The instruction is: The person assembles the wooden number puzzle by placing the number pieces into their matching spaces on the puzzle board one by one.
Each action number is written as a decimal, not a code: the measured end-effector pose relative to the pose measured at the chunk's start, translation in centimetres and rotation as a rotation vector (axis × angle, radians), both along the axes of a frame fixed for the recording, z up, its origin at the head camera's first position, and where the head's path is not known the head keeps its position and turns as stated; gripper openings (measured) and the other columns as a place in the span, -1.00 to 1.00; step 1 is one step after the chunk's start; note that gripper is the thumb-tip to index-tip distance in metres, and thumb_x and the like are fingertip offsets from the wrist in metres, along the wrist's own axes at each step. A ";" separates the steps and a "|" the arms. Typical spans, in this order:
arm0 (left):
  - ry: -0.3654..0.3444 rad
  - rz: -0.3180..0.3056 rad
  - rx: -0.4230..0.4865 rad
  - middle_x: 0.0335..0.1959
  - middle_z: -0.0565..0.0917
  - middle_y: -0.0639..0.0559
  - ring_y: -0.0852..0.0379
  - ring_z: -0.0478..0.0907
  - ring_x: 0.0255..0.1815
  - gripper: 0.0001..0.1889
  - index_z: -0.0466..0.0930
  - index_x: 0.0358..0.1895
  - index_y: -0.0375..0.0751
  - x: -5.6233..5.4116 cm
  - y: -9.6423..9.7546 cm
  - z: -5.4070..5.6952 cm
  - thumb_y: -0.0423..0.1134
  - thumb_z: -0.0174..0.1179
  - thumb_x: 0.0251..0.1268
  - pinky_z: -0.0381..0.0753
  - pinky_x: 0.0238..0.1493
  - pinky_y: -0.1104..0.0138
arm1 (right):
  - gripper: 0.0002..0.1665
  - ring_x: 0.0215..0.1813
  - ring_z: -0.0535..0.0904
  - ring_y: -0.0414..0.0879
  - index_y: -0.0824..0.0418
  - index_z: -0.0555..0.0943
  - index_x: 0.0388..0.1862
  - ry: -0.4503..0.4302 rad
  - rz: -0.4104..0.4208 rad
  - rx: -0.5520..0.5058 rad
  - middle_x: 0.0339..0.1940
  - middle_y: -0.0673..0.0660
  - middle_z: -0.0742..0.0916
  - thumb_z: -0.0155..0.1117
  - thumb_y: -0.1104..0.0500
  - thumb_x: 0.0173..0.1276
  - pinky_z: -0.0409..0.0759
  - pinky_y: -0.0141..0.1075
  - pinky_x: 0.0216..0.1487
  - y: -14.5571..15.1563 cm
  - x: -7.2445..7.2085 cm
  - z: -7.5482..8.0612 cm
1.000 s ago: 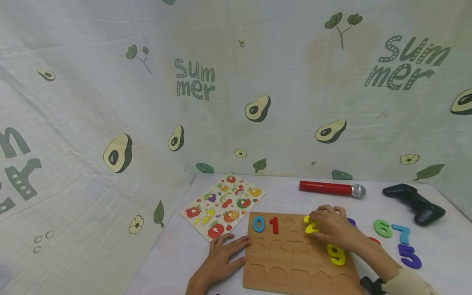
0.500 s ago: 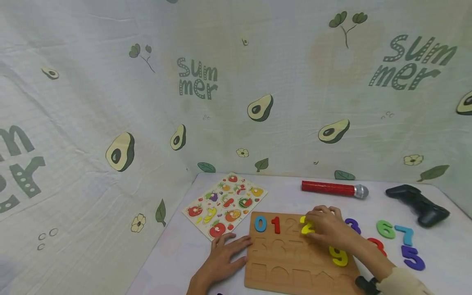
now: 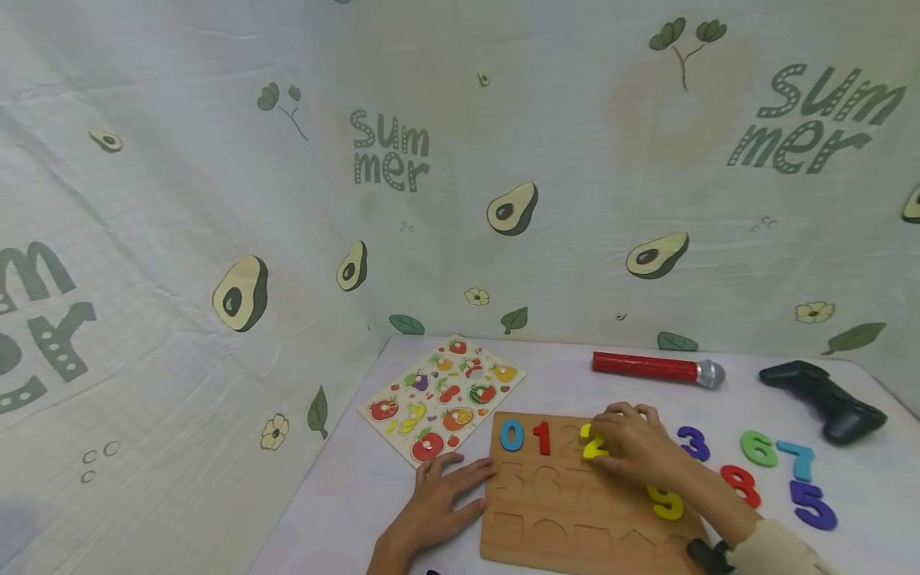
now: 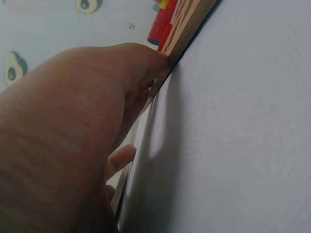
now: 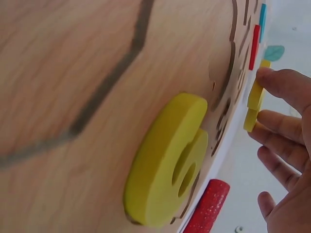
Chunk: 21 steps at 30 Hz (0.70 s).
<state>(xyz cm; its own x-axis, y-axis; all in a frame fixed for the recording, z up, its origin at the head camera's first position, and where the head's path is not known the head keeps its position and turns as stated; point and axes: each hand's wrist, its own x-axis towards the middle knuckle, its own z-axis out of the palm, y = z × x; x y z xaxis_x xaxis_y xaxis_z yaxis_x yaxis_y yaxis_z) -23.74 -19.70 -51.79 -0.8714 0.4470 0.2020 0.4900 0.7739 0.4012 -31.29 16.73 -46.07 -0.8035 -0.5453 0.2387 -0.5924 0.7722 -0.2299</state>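
Observation:
A wooden number board lies on the white table, with a blue 0 and a red 1 in its top row. My right hand pinches a yellow number 2 between thumb and fingers, over the top row beside the 2-shaped recess. In the right wrist view the yellow 2 shows edge-on, raised off the board. A yellow 9 rests on the board under my right forearm. My left hand lies with fingers spread, its fingertips touching the board's left edge.
Right of the board lie a purple 3, red 8, green 6, blue 7 and purple 5. Behind are a red microphone, a black game controller and a fruit puzzle board. A printed cloth hangs behind.
My right hand has moved slightly left with the yellow 2, closer to the recess after the red 1. The left hand stays at the board's edge. The head view has shifted a little.

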 end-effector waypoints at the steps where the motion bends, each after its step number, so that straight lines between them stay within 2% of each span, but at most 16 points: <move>1: -0.002 0.000 0.001 0.46 0.35 0.40 -0.05 0.19 0.41 -0.51 0.40 0.43 0.36 0.0 0.0 0.0 0.19 0.00 0.50 0.03 0.22 -0.18 | -0.62 0.23 0.44 0.14 -0.04 0.73 -0.09 0.000 -0.001 0.003 0.01 0.00 0.73 0.55 -0.12 0.15 0.15 0.37 0.23 -0.1 0.0 -0.1; 11: -0.061 0.019 0.014 0.46 0.31 0.47 -0.03 0.14 0.45 -0.51 0.39 0.43 0.41 -0.2 0.2 0.2 0.18 0.02 0.48 -0.05 0.27 -0.18 | -0.58 0.23 0.44 0.13 0.05 0.72 -0.03 0.009 0.036 0.009 0.02 0.01 0.73 0.55 -0.08 0.17 0.13 0.31 0.24 -0.7 -0.4 -0.8; 21: -0.066 0.018 0.019 0.46 0.31 0.46 -0.05 0.15 0.46 -0.51 0.39 0.43 0.40 -0.2 0.2 0.2 0.18 0.04 0.48 -0.06 0.28 -0.21 | -0.54 0.23 0.44 0.14 0.07 0.72 0.00 -0.027 0.025 0.006 -0.02 -0.01 0.73 0.54 -0.09 0.17 0.13 0.31 0.23 -1.4 -0.9 -1.0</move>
